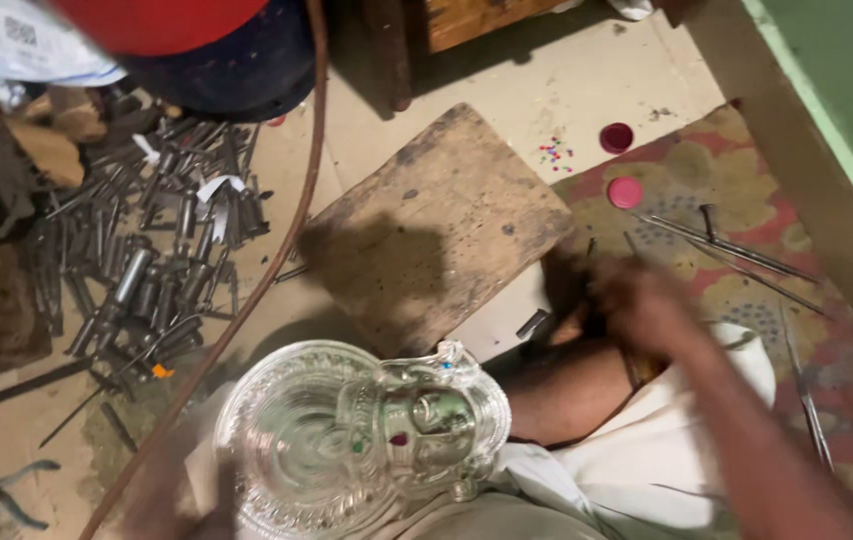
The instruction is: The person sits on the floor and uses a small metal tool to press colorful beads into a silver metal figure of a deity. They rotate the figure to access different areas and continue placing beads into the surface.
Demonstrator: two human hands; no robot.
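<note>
A shiny silver embossed plaque (347,440), a face set in a ribbed halo, lies on my lap over white cloth. My left hand (192,505) is blurred at the bottom left and grips the plaque's left rim. My right hand (637,300) is blurred too. It reaches out over the patterned mat, just right of a worn wooden block (437,225). A small dark metal tool (534,323) lies on the floor close to its fingers. The blur hides whether the right hand holds anything.
A heap of steel punches and chisels (147,250) covers the floor at left. A reddish hose (292,215) curves past it. Long thin rods (737,245) and two pink caps (625,192) lie on the mat (747,200). A green wall (847,90) runs along the right.
</note>
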